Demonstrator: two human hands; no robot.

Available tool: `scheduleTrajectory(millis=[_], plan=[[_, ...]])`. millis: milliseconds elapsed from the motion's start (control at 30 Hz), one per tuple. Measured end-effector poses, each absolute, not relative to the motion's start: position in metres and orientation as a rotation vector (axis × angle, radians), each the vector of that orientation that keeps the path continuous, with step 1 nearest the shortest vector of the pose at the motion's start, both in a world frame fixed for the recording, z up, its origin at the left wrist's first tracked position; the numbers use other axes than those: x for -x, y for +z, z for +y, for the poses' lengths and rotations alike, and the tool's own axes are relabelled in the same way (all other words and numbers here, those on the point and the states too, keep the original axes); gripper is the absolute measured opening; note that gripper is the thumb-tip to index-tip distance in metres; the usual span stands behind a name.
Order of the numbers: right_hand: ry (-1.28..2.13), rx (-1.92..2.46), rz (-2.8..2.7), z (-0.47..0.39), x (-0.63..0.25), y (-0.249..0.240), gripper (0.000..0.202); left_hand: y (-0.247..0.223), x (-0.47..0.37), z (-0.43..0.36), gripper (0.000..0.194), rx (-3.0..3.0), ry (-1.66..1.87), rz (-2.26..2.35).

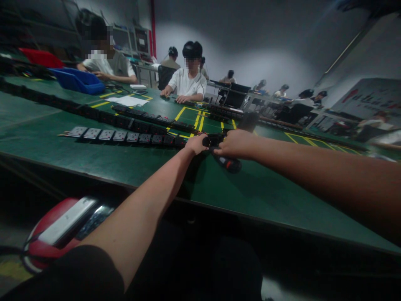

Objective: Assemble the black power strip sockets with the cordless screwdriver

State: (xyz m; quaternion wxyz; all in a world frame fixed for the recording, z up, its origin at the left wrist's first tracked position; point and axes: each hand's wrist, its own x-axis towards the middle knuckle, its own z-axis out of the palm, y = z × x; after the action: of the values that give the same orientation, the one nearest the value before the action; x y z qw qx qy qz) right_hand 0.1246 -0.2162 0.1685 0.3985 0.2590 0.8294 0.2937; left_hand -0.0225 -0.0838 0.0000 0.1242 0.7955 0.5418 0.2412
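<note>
A row of black and grey socket-like modules [120,136] lies on the green table, running toward my hands. My left hand [197,144] is closed around a dark piece at the right end of this row. Just to its right, my right hand [233,143] has its fingers curled at the same dark parts; what exactly it holds is hidden. A black tool handle with an orange-red band [230,164] sits below my right hand, and a blurred dark shape [248,122] rises behind it.
Longer dark module rows [78,109] stretch across the green table [103,163]. A blue bin [77,80], a red bin [40,57] and white paper [128,100] are at the far left. Several people sit beyond. A red stool [58,217] with a white device stands lower left.
</note>
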Motion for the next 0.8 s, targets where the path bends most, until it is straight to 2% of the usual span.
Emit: scheduleTrajectory(millis=[433, 800], plan=[[0.659, -0.766, 2.130, -0.218, -0.122, 0.168, 0.045, 0.001, 0.023, -0.084, 0.059, -2.338, 0.712, 1.542], [0.722, -0.737, 2.186, -0.216, -0.138, 0.158, 0.046, 0.000, 0.023, -0.083, 0.060, -2.324, 0.725, 1.536]])
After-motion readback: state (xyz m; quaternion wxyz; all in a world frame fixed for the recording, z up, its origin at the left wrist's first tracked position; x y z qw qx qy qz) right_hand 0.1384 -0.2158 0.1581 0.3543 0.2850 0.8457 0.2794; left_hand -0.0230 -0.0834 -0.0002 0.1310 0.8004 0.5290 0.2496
